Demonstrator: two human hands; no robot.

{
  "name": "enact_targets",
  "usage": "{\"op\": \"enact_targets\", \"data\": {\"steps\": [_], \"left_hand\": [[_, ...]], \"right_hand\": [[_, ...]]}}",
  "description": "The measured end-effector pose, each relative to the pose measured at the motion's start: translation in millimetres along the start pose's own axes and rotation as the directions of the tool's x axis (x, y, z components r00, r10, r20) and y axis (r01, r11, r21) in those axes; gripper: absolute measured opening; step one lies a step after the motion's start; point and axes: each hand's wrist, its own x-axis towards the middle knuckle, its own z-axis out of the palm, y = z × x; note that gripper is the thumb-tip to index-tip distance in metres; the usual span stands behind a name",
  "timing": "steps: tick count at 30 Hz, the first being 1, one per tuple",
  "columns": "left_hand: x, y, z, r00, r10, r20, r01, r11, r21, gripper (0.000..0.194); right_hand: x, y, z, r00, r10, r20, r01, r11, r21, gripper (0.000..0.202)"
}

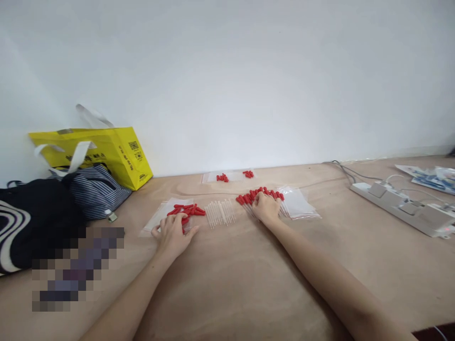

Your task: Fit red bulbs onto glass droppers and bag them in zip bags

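My left hand [172,233] rests palm down on a clear plastic bag [153,219], its fingers touching a heap of small red caps [186,210]. My right hand [266,206] lies on a second row of red caps [249,196], fingers curled over them; whether it grips any is hidden. Between the hands lies a bundle of clear thin tubes [221,211]. A stack of clear bags [296,202] sits just right of my right hand. Farther back, a flat bag [232,176] holds two small clusters of red caps.
A yellow tote bag [106,151], a striped bag [94,189] and a black bag [31,213] stand at the left by the wall. A white power strip [401,206] with cables lies at the right, with printed packets [432,177] behind it. The tabletop [231,284] is brown.
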Motion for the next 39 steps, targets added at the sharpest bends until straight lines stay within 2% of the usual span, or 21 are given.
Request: {"op": "enact_targets", "data": {"steps": [3, 6, 10, 15, 21, 23, 26, 29, 33, 37, 39], "left_hand": [[2, -1, -5.0, 0.997, -0.025, 0.071, 0.020, 0.997, 0.069, 0.033], [4, 0, -8.3, 0.993, -0.046, 0.107, 0.032, 0.991, 0.128, 0.029], [6, -4, -10.5, 0.989, -0.041, 0.143, 0.022, 0.991, 0.132, 0.028], [8, -10, -14.2, 0.986, -0.034, 0.164, 0.016, 0.994, 0.110, 0.022], [8, -10, -14.7, 0.986, -0.063, 0.156, 0.055, 0.997, 0.059, 0.019], [8, -11, -12.7, 0.989, -0.063, 0.133, 0.059, 0.998, 0.035, 0.018], [9, -11, -8.6, 0.999, -0.032, 0.039, 0.034, 0.999, -0.037, 0.018], [7, -7, -3.7, 0.990, 0.110, -0.093, -0.124, 0.978, -0.168, 0.017], [-7, 11, 4.6, 0.914, 0.368, -0.170, -0.405, 0.848, -0.341, 0.021], [-26, 36, 12.8, 0.860, 0.502, -0.092, -0.496, 0.781, -0.380, 0.026], [-32, 45, 15.8, 0.845, 0.533, -0.037, -0.506, 0.777, -0.373, 0.026]], "right_hand": [[-2, 0, 0, 1.000, -0.019, -0.024, 0.019, 1.000, -0.013, 0.019], [-6, -7, -3, 0.994, -0.100, -0.048, 0.099, 0.995, -0.018, 0.021], [-14, -30, -3, 0.977, -0.205, 0.057, 0.206, 0.978, -0.011, 0.023], [-16, -58, 8, 0.980, -0.153, 0.126, 0.156, 0.988, -0.017, 0.027], [-10, -73, 17, 0.978, -0.072, 0.194, 0.077, 0.997, -0.014, 0.027], [-9, -74, 18, 0.976, -0.068, 0.205, 0.071, 0.997, -0.006, 0.027], [-10, -75, 18, 0.975, -0.077, 0.210, 0.076, 0.997, 0.013, 0.026], [-13, -71, 14, 0.976, -0.123, 0.181, 0.116, 0.992, 0.049, 0.028], [-26, -48, 0, 0.951, -0.270, 0.150, 0.250, 0.958, 0.143, 0.026], [-49, -4, -11, 0.881, -0.451, 0.142, 0.410, 0.878, 0.249, 0.018], [-60, 18, -14, 0.785, -0.616, 0.058, 0.565, 0.752, 0.340, 0.021]]}}
